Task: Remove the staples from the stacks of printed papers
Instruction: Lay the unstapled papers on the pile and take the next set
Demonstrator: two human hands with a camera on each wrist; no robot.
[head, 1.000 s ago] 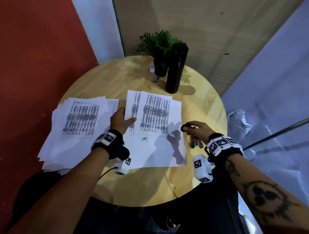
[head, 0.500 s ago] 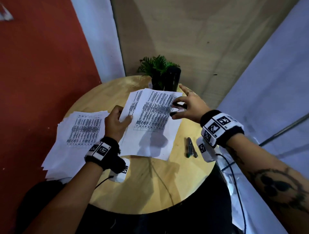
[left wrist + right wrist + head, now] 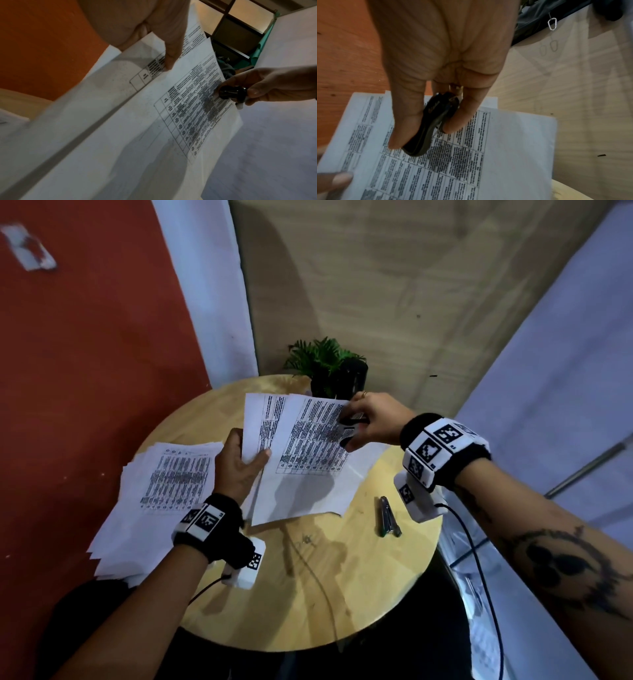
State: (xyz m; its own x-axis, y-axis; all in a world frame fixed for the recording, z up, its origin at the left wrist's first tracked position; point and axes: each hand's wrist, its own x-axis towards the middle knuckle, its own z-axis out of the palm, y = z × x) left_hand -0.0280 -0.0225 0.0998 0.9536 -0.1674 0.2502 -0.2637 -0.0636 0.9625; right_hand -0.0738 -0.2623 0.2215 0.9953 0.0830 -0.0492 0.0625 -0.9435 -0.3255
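1. The held stack of printed papers (image 3: pixel 301 470) was a few white sheets carrying dense black tables of text. It was lifted off the bench (image 3: pixel 308 594) at its far end, tilted, with its near edge low over the wood. Its sheets were fanned apart, so that a second sheet showed to the left of the top one.
2. The staple remover (image 3: pixel 429 124) was small, black and curved, with metal at its tip. It sat against the top sheet near the far right corner.
3. The other pile of printed papers (image 3: pixel 161 494) lay flat and loosely spread at the left edge of the bench, its top sheet printed with the same kind of table.
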